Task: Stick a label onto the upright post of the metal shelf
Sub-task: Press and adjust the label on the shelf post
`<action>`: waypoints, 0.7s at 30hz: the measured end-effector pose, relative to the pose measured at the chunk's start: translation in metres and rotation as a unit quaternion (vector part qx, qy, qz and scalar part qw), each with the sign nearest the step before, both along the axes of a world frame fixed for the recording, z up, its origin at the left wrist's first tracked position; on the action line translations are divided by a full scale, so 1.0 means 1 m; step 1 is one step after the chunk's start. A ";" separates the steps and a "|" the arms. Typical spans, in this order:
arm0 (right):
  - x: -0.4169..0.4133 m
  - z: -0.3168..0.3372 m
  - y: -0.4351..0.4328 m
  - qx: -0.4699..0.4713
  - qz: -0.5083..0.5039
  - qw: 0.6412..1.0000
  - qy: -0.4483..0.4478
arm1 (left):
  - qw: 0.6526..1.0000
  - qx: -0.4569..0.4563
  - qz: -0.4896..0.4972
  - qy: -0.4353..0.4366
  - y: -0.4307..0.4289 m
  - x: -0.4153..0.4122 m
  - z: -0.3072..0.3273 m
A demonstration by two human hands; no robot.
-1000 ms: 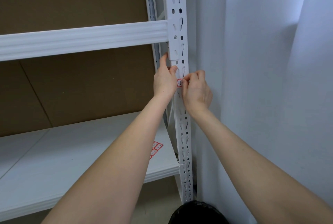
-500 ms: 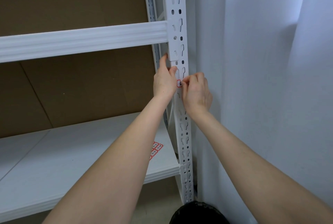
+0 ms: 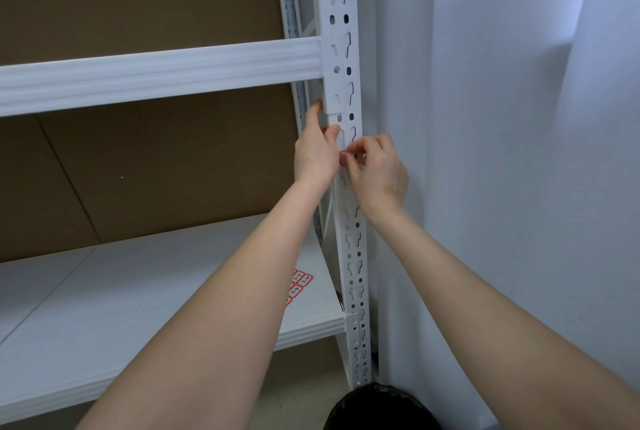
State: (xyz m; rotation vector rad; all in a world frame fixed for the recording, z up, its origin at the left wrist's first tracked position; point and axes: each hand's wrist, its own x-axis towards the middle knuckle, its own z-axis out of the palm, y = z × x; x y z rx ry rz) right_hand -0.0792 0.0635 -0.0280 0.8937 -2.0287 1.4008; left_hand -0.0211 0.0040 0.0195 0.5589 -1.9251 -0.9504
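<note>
A white metal shelf's upright post [image 3: 341, 48], full of keyhole slots, runs down the middle. A small red-bordered label [image 3: 343, 156] lies against the post just below the upper crossbeam [image 3: 156, 73]. My left hand [image 3: 316, 152] rests on the post's left edge, thumb beside the label. My right hand [image 3: 379, 173] has its fingertips pinched on the label, pressing it against the post. Most of the label is hidden by my fingers.
A sheet of red-bordered labels [image 3: 298, 285] lies on the lower white shelf board [image 3: 121, 308], partly behind my left forearm. Brown cardboard [image 3: 138, 170] backs the shelf. A white wall [image 3: 502, 152] stands to the right. A black bin [image 3: 381, 407] sits at the bottom.
Both hands stay at the same spot on the post. My right fingers have shifted slightly over the label.
</note>
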 end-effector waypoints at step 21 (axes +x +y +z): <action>0.002 -0.001 0.000 0.064 0.004 0.997 0.047 | 1.000 -0.001 -0.005 -0.001 0.003 0.003 0.002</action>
